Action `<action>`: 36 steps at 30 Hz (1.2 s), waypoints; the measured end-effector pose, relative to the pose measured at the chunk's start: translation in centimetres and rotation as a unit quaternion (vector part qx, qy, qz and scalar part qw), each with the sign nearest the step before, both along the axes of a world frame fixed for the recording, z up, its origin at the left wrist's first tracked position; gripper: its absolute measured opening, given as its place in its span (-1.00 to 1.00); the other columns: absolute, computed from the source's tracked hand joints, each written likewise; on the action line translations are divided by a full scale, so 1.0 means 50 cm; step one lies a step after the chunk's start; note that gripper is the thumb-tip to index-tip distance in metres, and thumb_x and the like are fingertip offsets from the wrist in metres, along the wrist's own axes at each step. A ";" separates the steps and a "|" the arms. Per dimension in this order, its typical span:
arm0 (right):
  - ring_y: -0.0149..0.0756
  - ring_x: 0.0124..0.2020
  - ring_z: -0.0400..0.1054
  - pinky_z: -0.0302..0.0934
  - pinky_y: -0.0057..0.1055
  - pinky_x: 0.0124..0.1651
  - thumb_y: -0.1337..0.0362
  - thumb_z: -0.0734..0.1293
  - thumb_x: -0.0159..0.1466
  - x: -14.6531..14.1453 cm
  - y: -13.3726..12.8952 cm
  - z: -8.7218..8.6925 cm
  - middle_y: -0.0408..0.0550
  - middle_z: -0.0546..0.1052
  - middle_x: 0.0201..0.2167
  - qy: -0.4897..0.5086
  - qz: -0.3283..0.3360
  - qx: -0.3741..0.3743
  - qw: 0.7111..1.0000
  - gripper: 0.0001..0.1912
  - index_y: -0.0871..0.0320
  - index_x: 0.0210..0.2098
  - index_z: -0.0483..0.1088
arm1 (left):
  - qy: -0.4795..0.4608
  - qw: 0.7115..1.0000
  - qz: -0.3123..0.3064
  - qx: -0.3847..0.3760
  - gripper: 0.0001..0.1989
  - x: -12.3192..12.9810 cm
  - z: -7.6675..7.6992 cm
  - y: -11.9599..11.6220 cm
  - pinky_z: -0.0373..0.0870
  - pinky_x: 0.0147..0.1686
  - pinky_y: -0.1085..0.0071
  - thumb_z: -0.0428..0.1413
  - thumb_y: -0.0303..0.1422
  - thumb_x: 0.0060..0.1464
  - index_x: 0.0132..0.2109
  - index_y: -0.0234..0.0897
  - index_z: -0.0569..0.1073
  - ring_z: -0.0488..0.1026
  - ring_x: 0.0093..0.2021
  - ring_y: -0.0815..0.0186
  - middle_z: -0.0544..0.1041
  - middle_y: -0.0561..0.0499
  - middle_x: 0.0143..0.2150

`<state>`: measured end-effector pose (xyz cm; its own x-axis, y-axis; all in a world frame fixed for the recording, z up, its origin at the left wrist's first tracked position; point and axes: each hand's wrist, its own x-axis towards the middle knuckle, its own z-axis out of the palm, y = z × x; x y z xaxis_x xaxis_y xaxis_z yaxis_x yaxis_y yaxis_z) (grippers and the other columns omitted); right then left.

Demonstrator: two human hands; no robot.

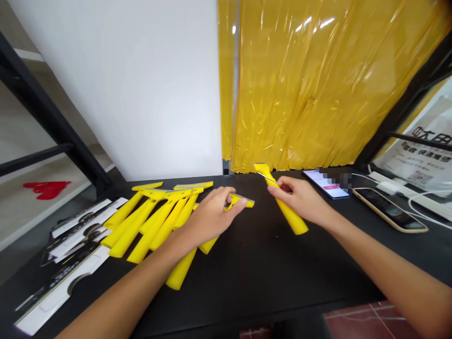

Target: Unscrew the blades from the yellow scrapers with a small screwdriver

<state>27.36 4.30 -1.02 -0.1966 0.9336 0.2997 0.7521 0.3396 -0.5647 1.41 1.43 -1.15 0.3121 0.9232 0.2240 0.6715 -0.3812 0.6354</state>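
Observation:
My left hand (213, 214) is closed, thumb and fingers around the head of a yellow scraper (243, 200) with a thin metal edge; its handle is mostly hidden behind the hand. In my right hand (298, 195), the fingers are closed on another yellow scraper (293, 219), its head tilted up toward the back. A thin metal rod or strip (266, 177) sticks out from these same fingers toward that head; I cannot tell its kind. Several more yellow scrapers (136, 223) lie fanned and overlapping on the black table (261, 282), left of and partly under my left hand.
White and black card sleeves (67, 287) lie at the left. A lit phone (326, 183), a second dark phone (390, 209) and a white power strip (416, 195) with cables lie at the right. Behind stand a white panel (158, 94) and a yellow plastic sheet (300, 84).

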 end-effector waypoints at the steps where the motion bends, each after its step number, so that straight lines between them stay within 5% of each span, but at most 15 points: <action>1: -0.39 -0.49 0.21 0.06 -0.43 -0.43 -0.08 0.27 0.33 -0.027 -0.013 0.005 -0.21 0.33 -0.54 0.041 0.032 0.006 0.999 -0.58 0.11 -0.46 0.26 | -0.086 0.995 -0.017 -0.054 -0.48 0.006 0.003 -0.001 0.36 0.09 0.16 0.01 0.02 0.29 0.20 -0.23 0.41 0.46 0.09 0.09 0.54 -0.14 0.07; 4: -0.41 -0.50 0.16 0.03 -0.44 -0.46 -0.03 0.33 0.31 -0.098 -0.047 0.006 -0.25 0.29 -0.56 0.090 0.094 0.000 0.991 -0.61 0.11 -0.45 0.24 | -0.326 0.923 -0.079 -0.188 -0.51 0.025 0.000 -0.003 0.43 0.04 0.21 0.07 -0.04 0.28 0.18 -0.28 0.42 0.52 0.04 0.13 0.57 -0.15 0.03; 7: -0.42 -0.50 0.18 0.03 -0.45 -0.45 -0.05 0.37 0.29 -0.136 -0.067 -0.004 -0.24 0.35 -0.52 0.131 0.158 -0.042 0.978 -0.61 0.10 -0.41 0.25 | -0.471 0.847 -0.068 -0.238 -0.59 0.037 -0.010 0.001 0.47 -0.02 0.21 0.14 -0.12 0.24 0.06 -0.34 0.49 0.57 -0.08 0.14 0.62 -0.17 -0.09; 12: -0.42 -0.52 0.13 0.05 -0.47 -0.50 -0.12 0.07 0.46 -0.123 -0.057 -0.027 -0.22 0.27 -0.50 0.307 0.186 -0.071 0.931 -0.55 0.08 -0.24 0.33 | -0.516 0.815 -0.045 -0.261 -0.74 0.029 0.004 0.003 0.44 -0.47 0.42 0.17 -0.20 0.21 -0.18 -0.36 0.49 0.54 -0.36 0.26 0.60 -0.13 -0.29; 16: -0.38 -0.51 0.23 0.10 -0.45 -0.52 -0.07 0.17 0.44 -0.089 -0.026 -0.032 -0.20 0.31 -0.51 0.311 0.126 -0.019 0.942 -0.61 0.08 -0.18 0.41 | -0.482 0.816 -0.045 -0.315 -0.70 0.022 0.031 -0.008 0.11 -0.70 0.54 0.13 -0.19 0.24 -0.37 -0.30 0.38 0.21 -0.68 0.48 0.42 0.07 -0.56; 20: -0.23 -0.17 0.46 0.33 -0.32 -0.18 0.06 0.27 0.41 -0.066 -0.016 -0.017 -0.05 0.55 -0.25 0.233 0.110 0.106 0.960 -0.72 0.05 -0.06 0.51 | -0.461 0.837 -0.056 -0.287 -0.71 0.017 0.048 -0.016 0.15 -0.67 0.52 0.12 -0.20 0.25 -0.39 -0.26 0.34 0.20 -0.68 0.46 0.33 0.13 -0.64; 24: -0.31 -0.41 0.40 0.28 -0.36 -0.34 0.12 0.32 0.38 -0.056 -0.036 -0.003 -0.12 0.53 -0.38 0.188 0.071 0.184 0.962 -0.74 0.04 0.01 0.45 | -0.420 0.868 -0.042 -0.261 -0.67 0.004 0.061 -0.017 0.27 -0.64 0.50 0.15 -0.16 0.24 -0.42 -0.25 0.35 0.24 -0.66 0.43 0.29 0.14 -0.67; 29: -0.36 -0.48 0.38 0.24 -0.40 -0.43 0.17 0.37 0.35 -0.058 -0.060 -0.007 -0.13 0.55 -0.42 0.172 0.078 0.249 0.950 -0.90 0.04 -0.26 0.46 | -0.314 0.925 0.004 -0.213 -0.64 -0.009 0.072 -0.019 0.43 -0.56 0.40 0.21 -0.20 0.16 -0.51 -0.26 0.36 0.40 -0.66 0.36 0.40 0.08 -0.65; 36: -0.40 -0.52 0.34 0.20 -0.43 -0.46 0.20 0.34 0.38 -0.064 -0.058 -0.014 -0.17 0.52 -0.49 0.142 0.123 0.221 0.957 -0.85 0.07 -0.32 0.44 | -0.196 0.973 0.030 -0.120 -0.55 -0.008 0.067 -0.014 0.36 -0.54 0.47 0.10 -0.29 0.22 -0.64 -0.25 0.31 0.42 -0.71 0.37 0.38 0.06 -0.74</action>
